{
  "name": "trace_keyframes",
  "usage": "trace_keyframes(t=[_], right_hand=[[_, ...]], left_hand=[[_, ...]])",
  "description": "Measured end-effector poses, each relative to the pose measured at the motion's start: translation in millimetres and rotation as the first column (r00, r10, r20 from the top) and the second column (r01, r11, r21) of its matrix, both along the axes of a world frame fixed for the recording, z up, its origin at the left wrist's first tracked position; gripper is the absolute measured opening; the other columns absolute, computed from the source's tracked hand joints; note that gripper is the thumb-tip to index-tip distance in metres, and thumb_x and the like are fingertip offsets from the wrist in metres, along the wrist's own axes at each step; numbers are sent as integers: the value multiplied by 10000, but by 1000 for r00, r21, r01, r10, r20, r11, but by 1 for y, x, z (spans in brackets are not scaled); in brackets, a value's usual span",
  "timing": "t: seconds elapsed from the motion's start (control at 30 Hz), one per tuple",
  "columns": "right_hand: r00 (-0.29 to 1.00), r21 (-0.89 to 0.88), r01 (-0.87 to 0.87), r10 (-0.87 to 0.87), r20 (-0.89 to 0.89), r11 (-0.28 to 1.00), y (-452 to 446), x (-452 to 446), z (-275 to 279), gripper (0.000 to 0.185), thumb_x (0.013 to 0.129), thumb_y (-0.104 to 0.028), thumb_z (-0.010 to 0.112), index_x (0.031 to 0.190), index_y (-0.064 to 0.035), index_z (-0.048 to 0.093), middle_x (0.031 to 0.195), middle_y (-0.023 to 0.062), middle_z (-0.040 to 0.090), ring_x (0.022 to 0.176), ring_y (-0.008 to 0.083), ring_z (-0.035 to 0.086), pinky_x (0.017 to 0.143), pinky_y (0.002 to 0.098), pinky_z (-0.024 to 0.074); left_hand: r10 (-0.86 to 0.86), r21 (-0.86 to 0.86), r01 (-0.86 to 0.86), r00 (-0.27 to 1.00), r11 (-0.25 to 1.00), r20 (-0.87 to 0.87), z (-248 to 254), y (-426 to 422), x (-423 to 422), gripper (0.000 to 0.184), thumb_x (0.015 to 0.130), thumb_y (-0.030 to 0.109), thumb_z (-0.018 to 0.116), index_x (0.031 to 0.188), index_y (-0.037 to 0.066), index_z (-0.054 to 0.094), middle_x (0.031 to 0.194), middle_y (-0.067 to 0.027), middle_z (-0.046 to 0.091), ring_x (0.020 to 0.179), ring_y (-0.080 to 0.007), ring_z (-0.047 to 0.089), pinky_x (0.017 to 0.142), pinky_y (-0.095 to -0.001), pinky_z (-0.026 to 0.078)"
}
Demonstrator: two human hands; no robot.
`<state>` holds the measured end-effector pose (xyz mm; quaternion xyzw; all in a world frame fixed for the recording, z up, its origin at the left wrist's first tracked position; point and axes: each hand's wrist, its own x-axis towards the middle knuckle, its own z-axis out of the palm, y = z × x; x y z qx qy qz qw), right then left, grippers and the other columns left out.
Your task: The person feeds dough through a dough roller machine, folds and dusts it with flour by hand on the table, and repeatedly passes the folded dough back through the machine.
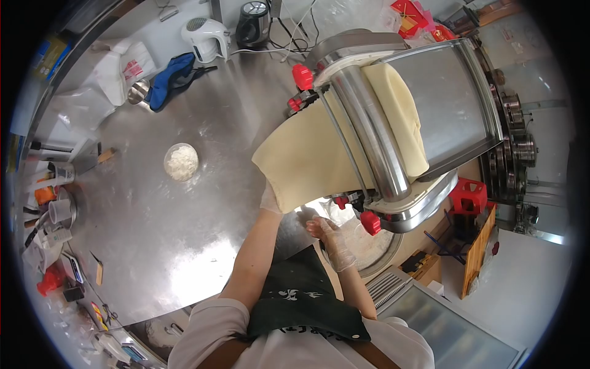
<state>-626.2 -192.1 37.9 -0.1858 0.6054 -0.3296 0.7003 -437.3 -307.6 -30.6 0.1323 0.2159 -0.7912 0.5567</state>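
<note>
A wide pale-yellow dough sheet (pixel 313 150) hangs out of the steel roller machine (pixel 375 132) toward the table. My left hand (pixel 270 200), in a clear plastic glove, holds the sheet's near corner from below, its fingers mostly hidden under the dough. Beyond the roller, a folded part of the dough (pixel 396 117) rests at the machine's tray (pixel 448 92). My right hand (pixel 324 230), also gloved, is apart from the dough, beside a large bowl of flour (pixel 369 249). Its fingers look curled in, and I cannot make out what is in them.
A small bowl of white flour (pixel 181 162) stands on the steel table (pixel 215 135). Red knobs (pixel 370 222) stick out from the machine's side. At the back are a white hand mixer (pixel 206 38) and a blue cloth item (pixel 172 80). A red stool (pixel 469 195) is at right.
</note>
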Motion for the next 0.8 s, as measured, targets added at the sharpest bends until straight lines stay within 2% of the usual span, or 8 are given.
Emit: trace_keyframes(t=[0.13,0.23,0.43,0.53,0.73,0.8], right_hand=[[999,11,-15,16,-34,1000,2,3,-1,341,1020,-277,558,1217,-4,610,1111,146,701,953,211,688,834,297,527],[998,14,-19,20,-55,1000,3,5,-3,324,1019,-268,560,1195,-4,628,1094,143,707,943,210,691,824,293,528],[998,-8,-25,25,-49,1000,5,6,-2,301,1012,-247,575,1180,-6,640,1068,135,713,926,199,693,810,281,529],[998,-12,-30,29,-48,999,5,7,-2,296,1010,-239,579,1182,-6,639,1056,130,715,919,194,692,807,275,527],[998,-30,-39,37,-43,999,6,9,-4,294,1012,-242,579,1182,-11,640,1047,126,714,913,184,691,812,270,526],[998,-35,-41,39,-41,999,7,8,-4,296,1013,-244,576,1183,-9,637,1049,126,713,912,183,691,810,269,527]], left_hand=[[17,-14,-17,999,1000,-48,-5,2,6,589,1032,498,347,1509,152,332,1536,-58,385,1401,-262,377,1150,-424,353],[101,74,-82,948,994,-303,-20,3,9,621,988,576,410,1425,139,466,1435,-96,514,1299,-320,506,1052,-537,459],[20,13,-20,1000,1000,9,-10,15,21,613,983,573,429,1413,138,482,1416,-93,535,1275,-317,530,1031,-531,482],[85,121,-82,996,989,-17,-17,16,22,614,978,576,440,1402,136,494,1394,-92,556,1255,-316,548,1010,-529,501],[63,72,-70,994,995,87,-26,18,25,612,969,574,460,1401,143,495,1385,-89,565,1254,-312,549,1005,-527,505],[67,90,-68,998,994,14,-26,19,28,613,965,571,472,1403,142,494,1384,-86,565,1253,-310,551,1004,-526,507]])
